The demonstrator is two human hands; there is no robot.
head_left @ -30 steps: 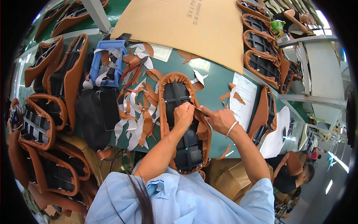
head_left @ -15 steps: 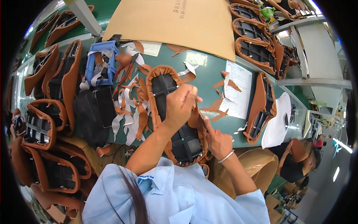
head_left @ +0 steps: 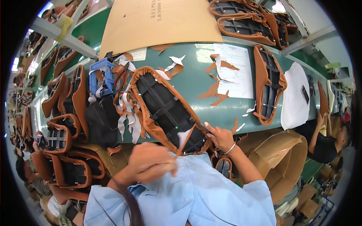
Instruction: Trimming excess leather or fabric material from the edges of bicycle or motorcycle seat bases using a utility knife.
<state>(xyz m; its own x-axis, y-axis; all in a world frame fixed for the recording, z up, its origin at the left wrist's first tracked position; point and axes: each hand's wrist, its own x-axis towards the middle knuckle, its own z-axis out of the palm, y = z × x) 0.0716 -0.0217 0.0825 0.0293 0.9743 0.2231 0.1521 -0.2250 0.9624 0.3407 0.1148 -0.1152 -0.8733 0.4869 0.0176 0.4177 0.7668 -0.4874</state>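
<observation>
A long cushion panel (head_left: 166, 100) lies slanted on the table's near edge, its black ribbed backing up and brown leather folded round the rim. My left hand (head_left: 152, 164), closed and smeared by motion, is at the panel's near end by my shirt. From its fingers a strip of brown leather (head_left: 185, 141) with a pale underside runs up over the panel. My right hand (head_left: 221, 138), with a white bangle at the wrist, is closed at the panel's right rim. A thin dark blade (head_left: 200, 123), apparently a knife, points from its fingers toward the rim; its handle is hidden in the hand.
Leather scraps (head_left: 130, 116) lie left of the panel, near a blue basket (head_left: 91, 80) and a black bag (head_left: 102, 118). Another panel (head_left: 268, 84) stands right of a printed sheet (head_left: 241, 84). Cardboard (head_left: 162, 26) covers the far side. An open carton (head_left: 290, 158) is at right.
My left hand has come from above the panel down toward me, with the leather strip stretched from it. The panel has tilted, its far end leftward. The view has shifted.
</observation>
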